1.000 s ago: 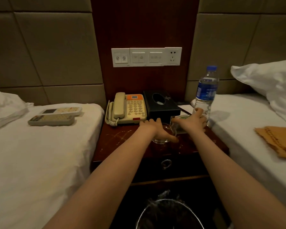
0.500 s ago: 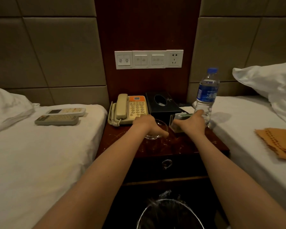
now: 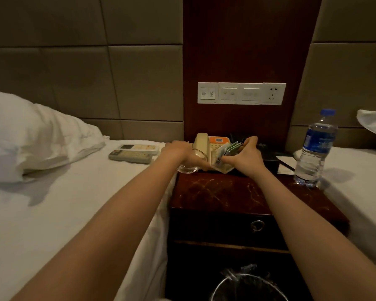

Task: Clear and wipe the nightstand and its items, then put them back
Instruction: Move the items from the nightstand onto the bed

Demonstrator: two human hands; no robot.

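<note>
My left hand point(image 3: 178, 152) grips a clear glass ashtray point(image 3: 189, 168) and holds it at the left edge of the dark wooden nightstand point(image 3: 226, 192). My right hand point(image 3: 245, 156) holds a small clear holder with green packets point(image 3: 228, 154) lifted above the nightstand, in front of the beige and orange telephone point(image 3: 206, 144). A black tissue box point(image 3: 269, 161) sits behind my right hand, mostly hidden. A water bottle with a blue label point(image 3: 315, 148) stands upright at the nightstand's right rear.
Two remote controls point(image 3: 132, 154) lie on the left bed near a white pillow point(image 3: 30, 135). A white card point(image 3: 285, 161) lies by the bottle. A wall switch panel point(image 3: 241, 93) is above. A lined waste bin point(image 3: 248, 287) stands below the drawer.
Both hands have lifted their items off the nightstand and moved left, the ashtray reaching the bed's edge. The camera has turned left, so the right bed and orange cloth left the view.
</note>
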